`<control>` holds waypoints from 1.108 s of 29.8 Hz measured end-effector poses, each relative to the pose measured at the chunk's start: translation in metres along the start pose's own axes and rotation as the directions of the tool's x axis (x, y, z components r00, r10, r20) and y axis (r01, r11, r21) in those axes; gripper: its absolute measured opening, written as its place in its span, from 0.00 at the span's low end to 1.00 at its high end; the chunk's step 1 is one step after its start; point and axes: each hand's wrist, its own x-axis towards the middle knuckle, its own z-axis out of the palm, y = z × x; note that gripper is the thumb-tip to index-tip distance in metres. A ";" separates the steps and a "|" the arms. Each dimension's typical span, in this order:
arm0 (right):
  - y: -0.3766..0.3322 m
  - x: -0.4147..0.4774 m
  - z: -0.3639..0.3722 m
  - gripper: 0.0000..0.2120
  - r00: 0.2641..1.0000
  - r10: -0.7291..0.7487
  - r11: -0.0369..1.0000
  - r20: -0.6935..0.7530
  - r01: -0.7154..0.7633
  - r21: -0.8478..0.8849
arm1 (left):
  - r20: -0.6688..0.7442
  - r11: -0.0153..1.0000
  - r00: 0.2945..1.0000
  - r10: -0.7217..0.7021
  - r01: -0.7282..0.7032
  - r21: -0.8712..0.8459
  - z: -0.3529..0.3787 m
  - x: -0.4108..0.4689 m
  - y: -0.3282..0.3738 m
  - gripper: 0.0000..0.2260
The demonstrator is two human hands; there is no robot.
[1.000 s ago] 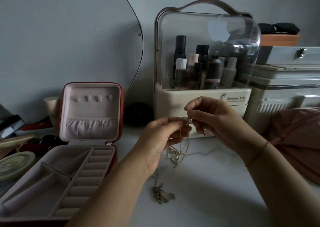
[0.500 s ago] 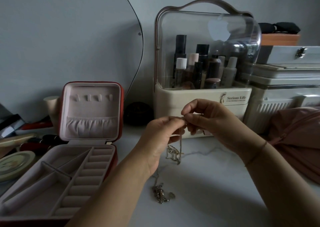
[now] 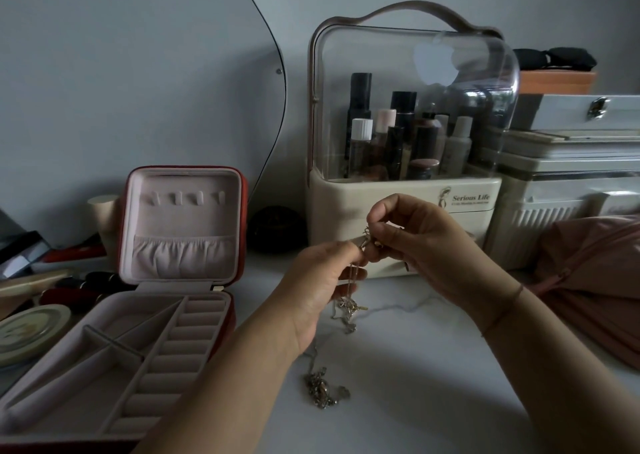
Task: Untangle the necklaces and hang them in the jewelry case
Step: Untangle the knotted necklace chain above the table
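A tangle of thin silver necklaces (image 3: pixel 349 306) hangs between my hands above the white tabletop. My left hand (image 3: pixel 322 277) pinches the chains near the top. My right hand (image 3: pixel 412 242) pinches the same knot just to the right, fingers curled. A second clump of chain (image 3: pixel 320 389) lies on the table below, linked by a thin strand. The red jewelry case (image 3: pixel 242 211) stands open at the left, its pale pink lid upright with small hooks (image 3: pixel 187 198) and an elastic pocket, none holding anything.
A cream cosmetics organiser (image 3: pixel 405 207) with a clear dome stands right behind my hands. White storage boxes (image 3: pixel 568 176) and a pink cloth (image 3: pixel 595 280) fill the right. A round tin (image 3: pixel 31 332) and small items crowd the far left. A mirror edge curves behind the case.
My hands have drawn closer together, and the right hand has lowered slightly onto the knot. The hanging chains have barely shifted.
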 end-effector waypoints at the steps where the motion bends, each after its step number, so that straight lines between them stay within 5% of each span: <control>1: 0.000 0.000 0.001 0.04 1.000 0.011 0.999 -0.004 -0.011 0.038 | 0.010 1.000 1.000 0.009 -0.009 0.006 0.000 0.000 0.000 0.10; 5: 0.001 0.000 0.000 0.06 0.997 0.075 0.991 0.022 -0.077 0.108 | 0.041 0.999 0.999 0.028 -0.026 -0.033 0.002 0.000 0.001 0.07; 11: 0.000 -0.001 -0.004 0.04 0.990 0.142 0.989 0.023 -0.143 0.044 | 0.099 0.927 0.994 -0.040 0.074 -0.368 -0.002 0.000 0.007 0.09; 15: -0.003 0.000 -0.014 0.07 0.989 0.126 0.992 -0.072 -0.124 0.030 | 0.107 0.941 0.991 -0.081 0.112 -0.320 -0.003 0.001 0.005 0.07; 23: -0.008 0.004 -0.047 0.04 0.975 0.118 0.914 -0.188 -0.033 0.404 | 0.036 0.949 0.988 -0.151 0.155 -0.274 -0.007 0.005 0.003 0.08; 33: -0.001 0.006 -0.070 0.10 0.893 0.113 0.903 -0.435 0.091 0.420 | -0.139 0.929 0.964 -0.228 0.172 -0.328 -0.012 0.009 0.000 0.08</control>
